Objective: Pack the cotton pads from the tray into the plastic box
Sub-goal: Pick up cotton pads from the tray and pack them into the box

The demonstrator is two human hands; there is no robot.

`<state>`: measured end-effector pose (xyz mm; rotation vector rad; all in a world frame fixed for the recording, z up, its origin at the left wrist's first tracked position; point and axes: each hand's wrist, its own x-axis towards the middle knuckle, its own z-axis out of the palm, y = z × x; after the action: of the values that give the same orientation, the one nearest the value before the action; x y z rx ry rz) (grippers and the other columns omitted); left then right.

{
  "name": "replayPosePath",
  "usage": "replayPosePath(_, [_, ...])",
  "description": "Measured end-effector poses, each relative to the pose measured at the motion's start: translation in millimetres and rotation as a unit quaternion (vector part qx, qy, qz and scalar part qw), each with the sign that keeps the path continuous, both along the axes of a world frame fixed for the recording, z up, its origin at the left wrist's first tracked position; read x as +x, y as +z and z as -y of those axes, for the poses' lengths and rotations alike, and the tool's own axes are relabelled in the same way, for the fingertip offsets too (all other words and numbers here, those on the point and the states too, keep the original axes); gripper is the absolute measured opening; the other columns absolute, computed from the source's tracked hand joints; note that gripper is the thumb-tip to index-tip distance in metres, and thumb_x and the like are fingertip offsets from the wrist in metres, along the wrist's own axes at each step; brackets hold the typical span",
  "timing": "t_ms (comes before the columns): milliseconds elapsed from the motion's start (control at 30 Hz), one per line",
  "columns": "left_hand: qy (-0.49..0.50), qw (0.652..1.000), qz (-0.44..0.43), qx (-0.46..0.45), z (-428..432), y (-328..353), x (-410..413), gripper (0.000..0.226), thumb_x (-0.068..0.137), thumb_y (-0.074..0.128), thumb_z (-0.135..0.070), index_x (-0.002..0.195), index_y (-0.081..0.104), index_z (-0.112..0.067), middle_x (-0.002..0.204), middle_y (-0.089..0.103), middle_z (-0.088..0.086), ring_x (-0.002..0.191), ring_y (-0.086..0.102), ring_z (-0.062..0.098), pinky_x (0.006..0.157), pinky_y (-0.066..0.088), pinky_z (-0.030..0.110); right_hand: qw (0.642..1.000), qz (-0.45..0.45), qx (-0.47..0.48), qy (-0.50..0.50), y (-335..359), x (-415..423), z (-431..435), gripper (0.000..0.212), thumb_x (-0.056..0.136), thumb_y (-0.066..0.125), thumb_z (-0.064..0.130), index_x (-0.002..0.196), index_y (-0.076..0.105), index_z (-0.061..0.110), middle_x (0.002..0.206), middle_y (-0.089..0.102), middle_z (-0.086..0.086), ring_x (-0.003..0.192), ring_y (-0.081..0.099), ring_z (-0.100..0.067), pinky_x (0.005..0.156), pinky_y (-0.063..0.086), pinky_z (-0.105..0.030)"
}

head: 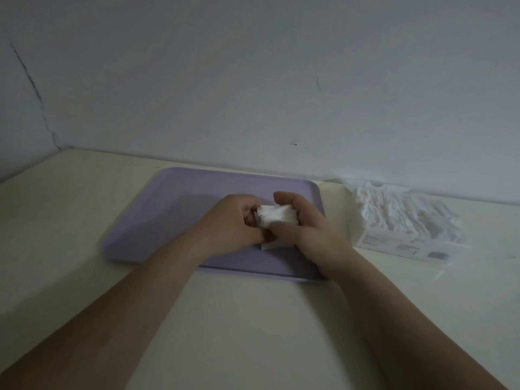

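Over the right half of the lilac tray (168, 215) both hands meet around a small stack of cotton pads (277, 216). The left hand (236, 223) curls its fingers against the stack's left end, and the right hand (304, 220) wraps it from the right, thumb over the near edge. The fingertips are mostly hidden behind the pads and each other. Just under the hands a white corner (267, 245) pokes out on the tray floor; whether it is a separate pad cannot be told. To the right of the tray, apart from it, stands the plastic box (405, 246) with a ruffled heap of pads (399, 209) in it (its clear walls are hard to trace in the dim light). Tray and box sit on a cream table (253, 319).
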<state>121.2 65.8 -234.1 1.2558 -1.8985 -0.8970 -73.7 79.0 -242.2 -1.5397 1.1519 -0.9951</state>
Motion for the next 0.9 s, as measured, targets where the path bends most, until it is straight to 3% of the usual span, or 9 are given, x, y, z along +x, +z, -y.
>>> replayPosePath(100, [0.016, 1.000, 0.020, -0.016, -3, -4, -5, 0.025, 0.074, 0.085, -0.026, 0.088, 0.067, -0.037, 0.071, 0.070, -0.018, 0.059, 0.060, 0.000, 0.055, 0.044, 0.021, 0.999, -0.016, -0.007, -0.050, 0, 13, 0, 0.039, 0.105, 0.056, 0.030, 0.143, 0.054, 0.024, 0.132, 0.059, 0.009, 0.108, 0.061, 0.001, 0.087, 0.049, -0.007])
replayPosePath(233, [0.026, 0.998, 0.038, -0.039, -6, -7, -14, 0.026, 0.078, 0.083, -0.025, 0.095, 0.065, -0.033, 0.079, 0.072, -0.011, 0.068, 0.066, 0.007, 0.059, 0.049, 0.028, 0.995, 0.023, 0.027, -0.089, 0, 22, 0, 0.036, 0.108, 0.039, 0.011, 0.140, 0.054, 0.019, 0.127, 0.060, 0.002, 0.101, 0.062, -0.005, 0.075, 0.052, -0.009])
replayPosePath(333, [0.040, 0.997, 0.029, -0.064, -11, 3, -20, 0.021, 0.080, 0.084, -0.025, 0.092, 0.068, -0.031, 0.078, 0.069, -0.008, 0.064, 0.060, 0.006, 0.060, 0.046, 0.025, 0.991, 0.086, 0.056, -0.088, 12, 16, -6, 0.035, 0.104, 0.048, 0.017, 0.138, 0.056, 0.021, 0.134, 0.060, -0.002, 0.109, 0.062, -0.009, 0.089, 0.055, -0.019])
replayPosePath(433, [0.079, 0.994, 0.000, -0.079, -15, 20, -30, 0.027, 0.076, 0.088, -0.022, 0.092, 0.070, -0.033, 0.096, 0.065, -0.010, 0.081, 0.063, 0.005, 0.069, 0.048, 0.017, 0.993, 0.081, 0.037, -0.079, 33, 4, -17, 0.064, 0.079, 0.069, 0.037, 0.140, 0.056, 0.022, 0.134, 0.061, -0.007, 0.120, 0.063, -0.020, 0.106, 0.053, -0.041])
replayPosePath(533, [0.034, 0.994, -0.102, -0.013, -17, 37, -45, 0.030, 0.074, 0.078, -0.018, 0.103, 0.074, -0.022, 0.098, 0.076, -0.004, 0.085, 0.069, 0.008, 0.073, 0.056, 0.023, 0.998, 0.038, -0.016, -0.053, 57, -24, -30, 0.082, 0.072, 0.085, 0.027, 0.146, 0.051, 0.019, 0.131, 0.063, -0.003, 0.116, 0.067, -0.016, 0.101, 0.057, -0.037])
replayPosePath(600, [-0.002, 0.991, -0.134, 0.015, -17, 46, -61, 0.023, 0.085, 0.079, -0.010, 0.105, 0.074, -0.021, 0.088, 0.078, -0.005, 0.078, 0.068, 0.010, 0.065, 0.056, 0.023, 0.998, 0.022, -0.028, -0.051, 70, -53, -38, 0.068, 0.080, 0.087, 0.018, 0.140, 0.056, 0.014, 0.125, 0.068, -0.006, 0.113, 0.070, -0.020, 0.098, 0.059, -0.037])
replayPosePath(700, [-0.040, 0.991, -0.128, 0.024, -19, 58, -96, 0.010, 0.095, 0.074, -0.018, 0.103, 0.076, -0.024, 0.085, 0.076, 0.000, 0.074, 0.067, 0.010, 0.064, 0.057, 0.028, 0.998, 0.011, -0.029, -0.062, 82, -99, -52, 0.035, 0.088, 0.082, 0.021, 0.119, 0.070, 0.009, 0.113, 0.076, -0.014, 0.109, 0.073, -0.031, 0.095, 0.059, -0.046])
replayPosePath(800, [-0.080, 0.991, -0.107, 0.019, -23, 64, -140, 0.008, 0.096, 0.072, -0.028, 0.101, 0.078, -0.025, 0.084, 0.075, 0.001, 0.070, 0.064, 0.008, 0.063, 0.057, 0.026, 0.997, 0.000, 0.008, -0.083, 85, -143, -64, 0.033, 0.089, 0.080, 0.032, 0.111, 0.076, 0.008, 0.108, 0.079, -0.010, 0.106, 0.075, -0.023, 0.097, 0.060, -0.045])
replayPosePath(900, [-0.091, 0.991, -0.099, 0.025, -24, 67, -183, 0.013, 0.099, 0.066, -0.022, 0.108, 0.075, -0.019, 0.095, 0.076, 0.004, 0.079, 0.068, 0.010, 0.069, 0.057, 0.024, 0.987, 0.051, 0.031, -0.147, 88, -182, -73, 0.035, 0.087, 0.081, 0.032, 0.110, 0.075, 0.006, 0.108, 0.079, -0.011, 0.102, 0.076, -0.026, 0.092, 0.062, -0.043])
